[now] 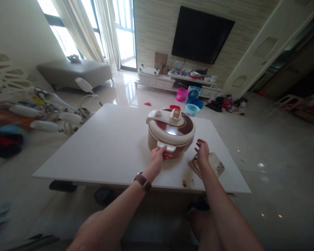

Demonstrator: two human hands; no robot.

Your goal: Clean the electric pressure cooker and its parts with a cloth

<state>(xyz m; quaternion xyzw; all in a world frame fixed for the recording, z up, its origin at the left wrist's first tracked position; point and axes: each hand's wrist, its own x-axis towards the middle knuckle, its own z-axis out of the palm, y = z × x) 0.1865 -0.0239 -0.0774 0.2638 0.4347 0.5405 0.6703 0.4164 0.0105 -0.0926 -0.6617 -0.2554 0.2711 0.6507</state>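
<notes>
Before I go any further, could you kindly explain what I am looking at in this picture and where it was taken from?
The single picture comes from a camera worn on a person's head, looking forward and down, so the two bare arms reaching in are that person's own. There is no machine. On the white table stands a round cooker with its lid on. The left hand, with a watch on its wrist, grips the pale handle at the cooker's near side. The right hand is open, holds nothing, and rests over a folded cloth beside the cooker. Behind is a living room with a wall television.
</notes>
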